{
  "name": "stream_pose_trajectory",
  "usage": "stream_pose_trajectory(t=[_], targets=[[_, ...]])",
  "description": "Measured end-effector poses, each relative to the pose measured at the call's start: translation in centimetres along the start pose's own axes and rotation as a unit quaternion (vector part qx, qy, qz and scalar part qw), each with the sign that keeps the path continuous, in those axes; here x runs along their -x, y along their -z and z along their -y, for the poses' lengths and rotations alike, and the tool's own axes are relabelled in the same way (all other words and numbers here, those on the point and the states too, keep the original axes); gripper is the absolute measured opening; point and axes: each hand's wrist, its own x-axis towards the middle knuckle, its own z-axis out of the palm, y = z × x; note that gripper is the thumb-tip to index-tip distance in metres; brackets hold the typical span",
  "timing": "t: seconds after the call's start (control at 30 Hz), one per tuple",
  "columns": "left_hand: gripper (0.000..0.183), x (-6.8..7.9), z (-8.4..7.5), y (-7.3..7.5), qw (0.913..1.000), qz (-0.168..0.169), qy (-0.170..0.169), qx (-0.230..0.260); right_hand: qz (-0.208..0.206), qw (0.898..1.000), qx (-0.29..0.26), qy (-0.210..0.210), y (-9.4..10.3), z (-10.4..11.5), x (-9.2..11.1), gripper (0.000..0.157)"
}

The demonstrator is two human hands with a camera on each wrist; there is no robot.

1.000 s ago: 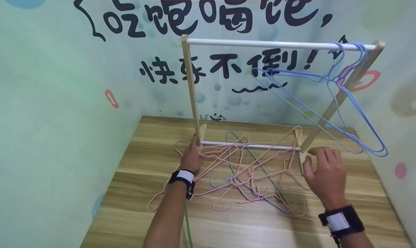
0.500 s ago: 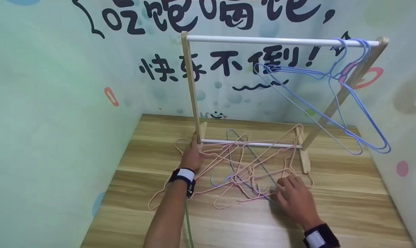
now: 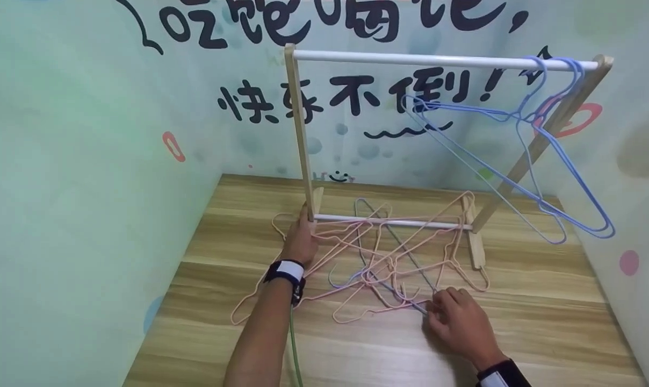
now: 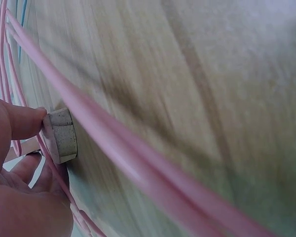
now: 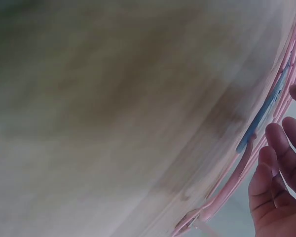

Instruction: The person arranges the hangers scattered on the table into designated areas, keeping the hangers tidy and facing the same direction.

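Observation:
On the wooden floor lies a tangle of pink hangers (image 3: 394, 263) with a blue hanger (image 3: 378, 279) among them. My left hand (image 3: 300, 244) grips the left foot (image 4: 61, 136) of a small clothes rack (image 3: 301, 134), thumb on one side and fingers on the other. Pink wires run past that hand in the left wrist view. My right hand (image 3: 461, 322) is low at the front right of the tangle, over the blue hanger's near corner, which it hides in the head view. In the right wrist view its thumb and bent fingers (image 5: 276, 133) stand apart, beside the blue wire.
Several blue hangers (image 3: 550, 142) hang at the right end of the rack's white top rail (image 3: 410, 58). The rack's right foot (image 3: 476, 250) stands just behind my right hand. Printed walls (image 3: 88, 188) close in the floor. A green cable (image 3: 293, 344) runs by my left forearm.
My right hand has come down and left from beside the rack's right foot to the blue hanger's near corner, its fingers bending more. The left hand has stayed on the rack's foot.

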Motion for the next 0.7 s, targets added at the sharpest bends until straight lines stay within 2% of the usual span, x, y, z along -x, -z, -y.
stream_pose_trajectory(t=[0.03,0.17,0.23,0.27,0.43,0.53,0.7], targets=[[0.098,0.0,0.0,0.0,1.0,-0.003,-0.002,-0.002,0.005,1.0,0.003,-0.005,0.1,0.0,0.1,0.031],[0.097,0.5,-1.5,0.7,1.0,-0.002,0.005,0.007,0.028,0.999,0.01,-0.015,0.2,-0.1,0.5,0.029],[0.097,0.5,-1.3,0.5,1.0,-0.006,0.0,-0.001,0.044,0.999,0.011,-0.018,0.2,-0.1,0.5,0.028],[0.094,0.6,-1.9,0.7,1.0,-0.003,0.006,0.002,0.052,0.998,0.011,-0.02,0.2,0.0,0.5,0.027],[0.092,0.8,-2.5,1.0,0.9994,0.008,0.033,-0.005,0.08,0.996,0.005,-0.03,0.1,0.2,0.3,0.025],[0.094,0.4,-1.4,0.5,0.9995,0.011,0.028,-0.002,0.059,0.998,0.001,-0.005,-0.1,0.2,0.2,0.026],[0.098,-0.6,1.5,-1.0,0.9998,0.01,0.004,-0.019,0.014,0.999,-0.003,0.049,-0.5,0.2,0.1,0.027]])
